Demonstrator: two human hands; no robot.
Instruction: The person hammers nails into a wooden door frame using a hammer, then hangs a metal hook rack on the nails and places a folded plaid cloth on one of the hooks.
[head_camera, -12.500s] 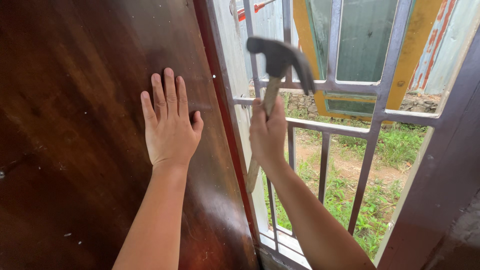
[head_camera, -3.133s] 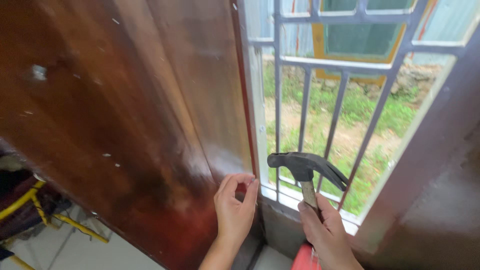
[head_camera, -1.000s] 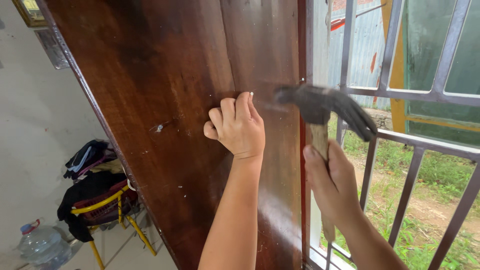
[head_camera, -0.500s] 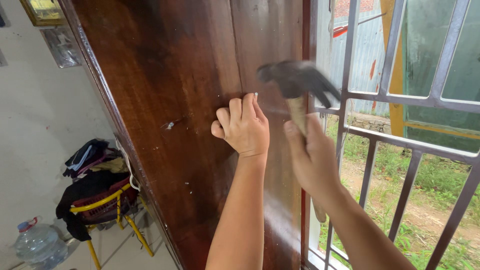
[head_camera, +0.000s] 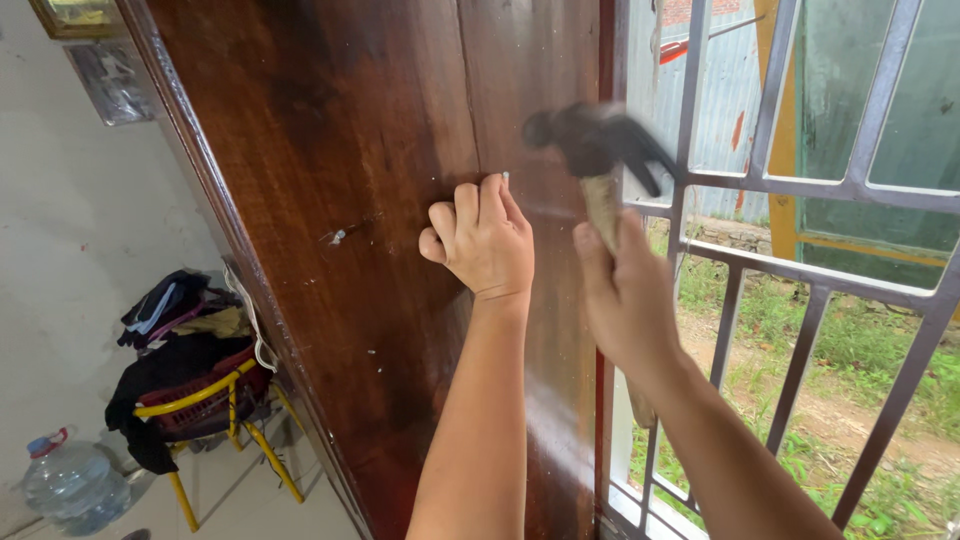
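The left hand (head_camera: 485, 240) presses curled against the dark wooden door (head_camera: 330, 150), its grip pinching a small pale nail (head_camera: 505, 179) at the fingertips, the nail's shaft pointing out from the wood. The right hand (head_camera: 625, 290) has its grip wrapped tight around the wooden handle of a hammer (head_camera: 595, 150). The blurred dark hammer head hangs just right of the nail, handle running up and down, near the metal window bars (head_camera: 800, 180).

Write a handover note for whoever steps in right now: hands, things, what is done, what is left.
Left hand: curled against the dark wooden panel, fingertips pinching a small nail at the panel's face.
Right hand: gripping the hammer by its handle, head raised and blurred just right of the nail.
Done: nail placed against the wood.
Left: nail head stands proud, not driven in. Window bars close by on the right.
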